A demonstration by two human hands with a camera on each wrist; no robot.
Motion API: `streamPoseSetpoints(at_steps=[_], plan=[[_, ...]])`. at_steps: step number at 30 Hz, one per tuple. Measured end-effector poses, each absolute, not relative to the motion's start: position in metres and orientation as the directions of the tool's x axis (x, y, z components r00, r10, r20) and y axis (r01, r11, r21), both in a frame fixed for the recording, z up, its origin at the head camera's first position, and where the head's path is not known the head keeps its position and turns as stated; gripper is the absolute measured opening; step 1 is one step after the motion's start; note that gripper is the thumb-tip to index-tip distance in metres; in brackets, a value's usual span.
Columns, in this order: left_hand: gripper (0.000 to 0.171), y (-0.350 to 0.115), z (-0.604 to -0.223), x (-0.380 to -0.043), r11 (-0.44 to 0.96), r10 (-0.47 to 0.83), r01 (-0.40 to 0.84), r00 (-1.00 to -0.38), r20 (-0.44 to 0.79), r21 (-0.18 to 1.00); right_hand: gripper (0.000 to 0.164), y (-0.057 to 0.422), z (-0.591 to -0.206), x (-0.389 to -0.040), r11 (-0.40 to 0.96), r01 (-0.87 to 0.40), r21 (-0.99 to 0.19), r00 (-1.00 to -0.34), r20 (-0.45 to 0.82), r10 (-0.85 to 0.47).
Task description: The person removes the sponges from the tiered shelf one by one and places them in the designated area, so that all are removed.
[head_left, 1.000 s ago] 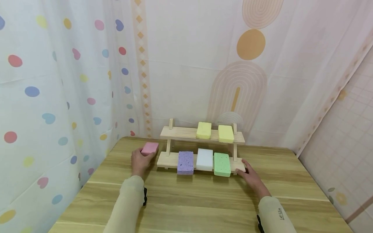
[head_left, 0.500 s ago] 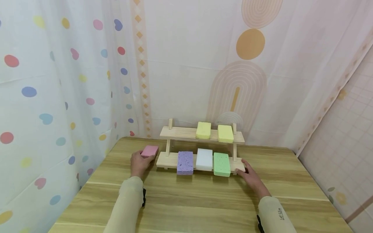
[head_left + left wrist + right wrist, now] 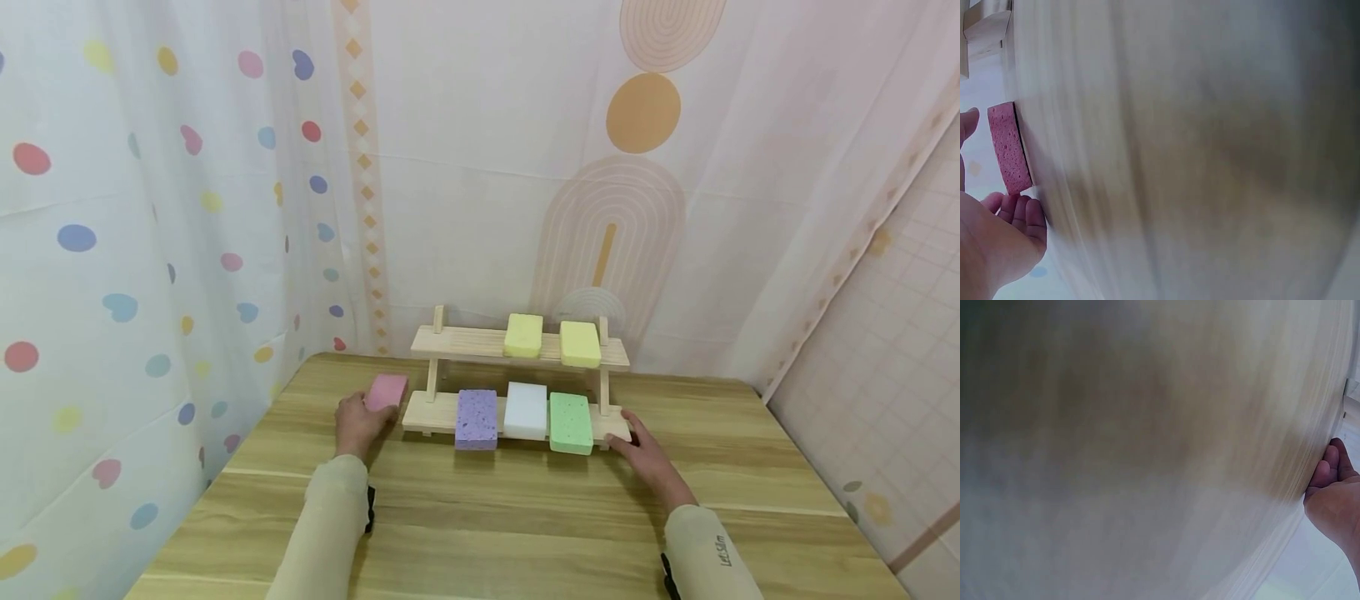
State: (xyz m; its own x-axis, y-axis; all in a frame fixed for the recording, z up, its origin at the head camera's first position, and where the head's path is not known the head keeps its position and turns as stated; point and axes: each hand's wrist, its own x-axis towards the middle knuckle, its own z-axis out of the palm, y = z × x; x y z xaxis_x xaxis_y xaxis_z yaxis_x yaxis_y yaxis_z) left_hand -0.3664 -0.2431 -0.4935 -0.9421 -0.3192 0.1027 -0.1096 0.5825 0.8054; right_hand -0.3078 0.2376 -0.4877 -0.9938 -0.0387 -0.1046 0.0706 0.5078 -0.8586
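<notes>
A pink sponge (image 3: 387, 392) lies flat on the table, left of a two-tier wooden rack (image 3: 427, 410). My left hand (image 3: 358, 423) is around its near left side. In the left wrist view, fingertips touch one end of the sponge (image 3: 1009, 147) while the thumb stands apart from it. My right hand (image 3: 647, 457) grips the right end of the rack's lower shelf, thumb at the front edge. The lower shelf bears a purple sponge (image 3: 476, 418), a white sponge (image 3: 526, 411) and a green sponge (image 3: 571, 422). On the upper shelf sit two yellow sponges (image 3: 523, 335).
The wood-grain table (image 3: 510, 525) extends in front of the rack and to both sides. A pale patterned curtain (image 3: 465, 225) hangs close behind the rack, and a dotted curtain (image 3: 165, 283) hangs at the left.
The pink sponge has come down and now lies flatter, with more of its top face showing. My left hand has shifted slightly with it. The right hand and the rack stay put.
</notes>
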Motion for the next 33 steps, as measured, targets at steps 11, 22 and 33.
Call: streamPoseSetpoints(at_steps=[11,22,33], plan=[[0.082,-0.248,-0.493,-0.366,0.594,-0.31,-0.125,-0.947,0.083,0.795,0.083,0.237,-0.487,-0.307,0.504,0.073,-0.86,-0.994,-0.106,-0.037],[0.077,-0.242,-0.477,-0.366,0.567,-0.296,-0.067,-0.947,0.127,0.821,0.085,0.238,-0.488,-0.31,0.498,0.075,-0.864,-0.993,-0.11,-0.041],[0.082,-0.223,-0.454,-0.377,0.444,-0.28,0.035,-0.944,0.176,0.895,0.083,0.238,-0.488,-0.309,0.495,0.067,-0.866,-0.994,-0.103,-0.046]])
